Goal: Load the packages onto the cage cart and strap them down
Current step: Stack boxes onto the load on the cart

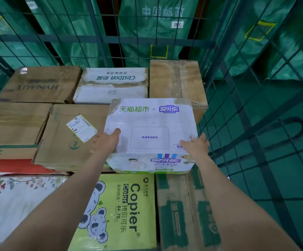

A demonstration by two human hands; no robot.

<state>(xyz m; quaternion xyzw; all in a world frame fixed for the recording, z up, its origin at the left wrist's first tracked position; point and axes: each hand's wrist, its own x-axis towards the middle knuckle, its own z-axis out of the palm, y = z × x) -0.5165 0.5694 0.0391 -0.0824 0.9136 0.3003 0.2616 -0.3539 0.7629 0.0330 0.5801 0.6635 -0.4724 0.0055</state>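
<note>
You're mid-load. Both hands are apart and clamped on one pkg, the white Anerle diaper box point(149, 122). Your left hand point(109, 140) grips its left edge and your right hand point(196, 144) its near-right corner, thumbs on top, other fingers mostly hidden down the sides. The box sits at centre of view, over the stack inside the cage cart point(255, 124), close to the mesh wall at 3 o'clock. Can't tell if it's fully set down or hanging just above the cartons.

Done so far, judging by the stack, is a full layer:
- Cestbon water carton point(112, 86) at 12
- HYNAUT carton point(38, 86) at 10-11
- labelled brown carton point(65, 138) at 9, touching the diaper box
- tall brown carton point(176, 78) at 1
- Copier paper box point(127, 211) at 6
- green-printed carton point(179, 211) at 5
- floral pkg point(11, 196) at 7-8

The diaper box looks like the start of a 2nd tier.

Left to do: seat this box, add whatever pkgs remain (none in view outside the cart), then strap down. No strap shows anywhere, so strapping isn't begun. Green mail sacks point(156, 24) hang beyond the mesh at 12.
</note>
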